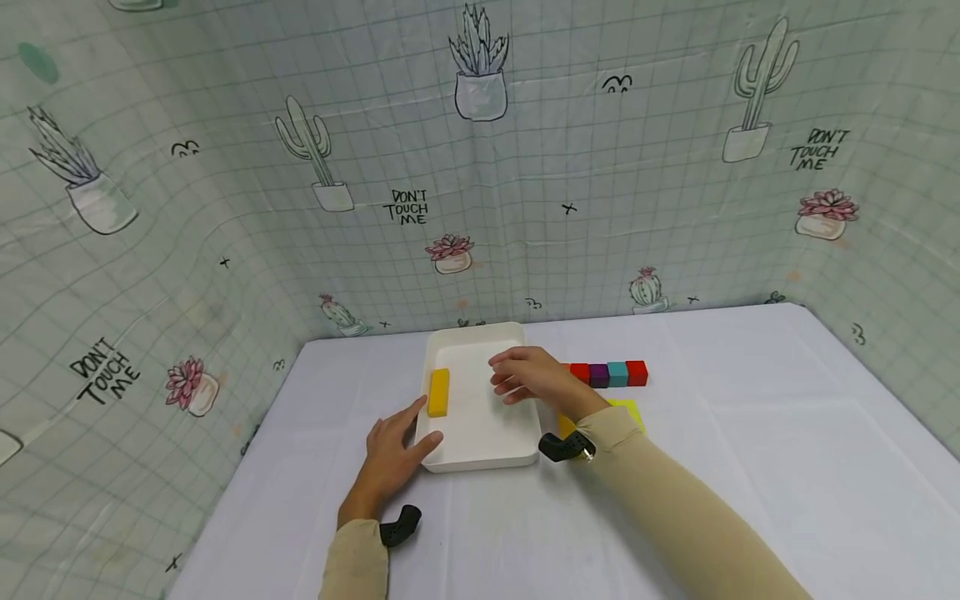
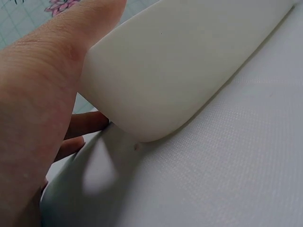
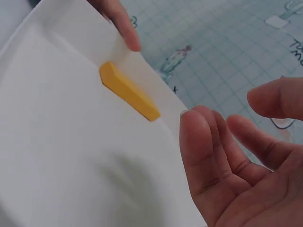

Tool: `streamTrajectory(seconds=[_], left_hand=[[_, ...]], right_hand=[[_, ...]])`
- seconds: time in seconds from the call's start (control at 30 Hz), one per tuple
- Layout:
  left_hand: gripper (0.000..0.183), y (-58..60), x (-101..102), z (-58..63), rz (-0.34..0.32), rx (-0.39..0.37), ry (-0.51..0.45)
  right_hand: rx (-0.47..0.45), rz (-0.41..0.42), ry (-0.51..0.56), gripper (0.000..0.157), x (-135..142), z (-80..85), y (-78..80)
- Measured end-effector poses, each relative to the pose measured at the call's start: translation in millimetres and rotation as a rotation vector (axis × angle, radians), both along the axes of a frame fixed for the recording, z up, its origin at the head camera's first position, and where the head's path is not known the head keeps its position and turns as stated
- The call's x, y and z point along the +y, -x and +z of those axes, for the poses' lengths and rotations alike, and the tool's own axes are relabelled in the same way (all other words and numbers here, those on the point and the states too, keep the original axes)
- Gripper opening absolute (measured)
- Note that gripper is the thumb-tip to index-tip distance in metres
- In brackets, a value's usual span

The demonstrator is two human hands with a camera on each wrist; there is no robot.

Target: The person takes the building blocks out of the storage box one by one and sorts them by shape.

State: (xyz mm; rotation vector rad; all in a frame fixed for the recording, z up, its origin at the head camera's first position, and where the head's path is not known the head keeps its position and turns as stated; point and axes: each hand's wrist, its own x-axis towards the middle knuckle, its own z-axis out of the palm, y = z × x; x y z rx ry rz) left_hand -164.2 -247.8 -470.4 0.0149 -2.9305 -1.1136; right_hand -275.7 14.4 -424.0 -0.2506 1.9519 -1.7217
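A white tray (image 1: 480,446) lies on the table, holding a yellow block (image 1: 438,393) along its left wall. My left hand (image 1: 393,454) is at the tray's front left corner, fingers along the outside of the left wall. Its thumb (image 2: 94,19) reaches over the rim in the left wrist view. Above the tray's right half hovers my right hand (image 1: 532,375), its fingers loosely bent. Nothing sits between its thumb and fingers (image 3: 196,137) in the right wrist view, where the yellow block (image 3: 130,92) lies beyond the fingertips.
Right of the tray, a row of cubes in red, purple and teal (image 1: 617,374) stands on the white table (image 1: 750,433). Yellow pieces (image 1: 626,408) lie partly hidden under my right forearm. A patterned cloth (image 1: 525,167) rises behind the table and at both sides.
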Motion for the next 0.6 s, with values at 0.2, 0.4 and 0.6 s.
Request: streamTrajectory(seconds=[0.2,0.4,0.6], left_hand=[[0.075,1.3,-0.2,-0.9,0.008,-0.008,0.003],[0.076,0.8,-1.7,-1.4,0.004,-0.007,-0.01],[0.077,2.0,-1.5,-1.0,-0.001,-0.006,-0.009]], right_hand=[[0.012,0.026,0.011,0.041,-13.7,0.6,3.4],[0.023,0.065,0.031,0.044,-21.9,-1.7,4.1],[0.036,0.089,0.043,0.043,-27.6,-4.9,8.2]])
